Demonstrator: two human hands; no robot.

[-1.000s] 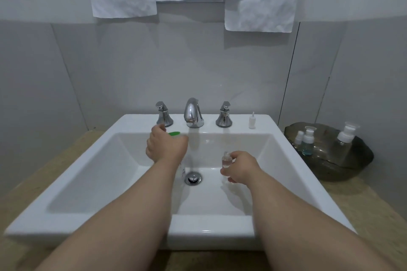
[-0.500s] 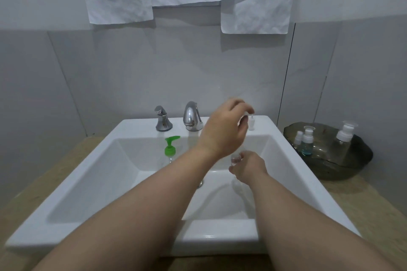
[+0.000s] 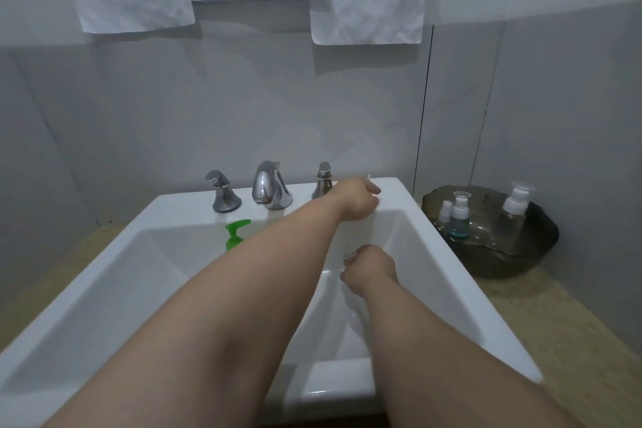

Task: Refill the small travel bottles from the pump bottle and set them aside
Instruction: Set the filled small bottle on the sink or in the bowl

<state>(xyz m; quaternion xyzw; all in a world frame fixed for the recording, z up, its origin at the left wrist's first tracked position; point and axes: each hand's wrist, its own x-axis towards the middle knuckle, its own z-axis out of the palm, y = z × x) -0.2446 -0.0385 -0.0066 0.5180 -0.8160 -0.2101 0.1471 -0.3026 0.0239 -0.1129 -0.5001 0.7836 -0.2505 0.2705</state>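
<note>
Green pump [image 3: 237,234] half-hidden by arm [image 3: 250,288]; travel bottle [image 3: 348,256] blurred in right hand [image 3: 371,273].

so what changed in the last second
The left hand came off the pump bottle and swung right to the small white cap on the sink ledge; its grip there is unclear. The right hand still holds the small bottle; the pump bottle stayed put.

left hand [image 3: 357,200] at sink rim [image 3: 180,210], right hand [image 3: 370,269] gripping small bottle [image 3: 348,256]
</note>
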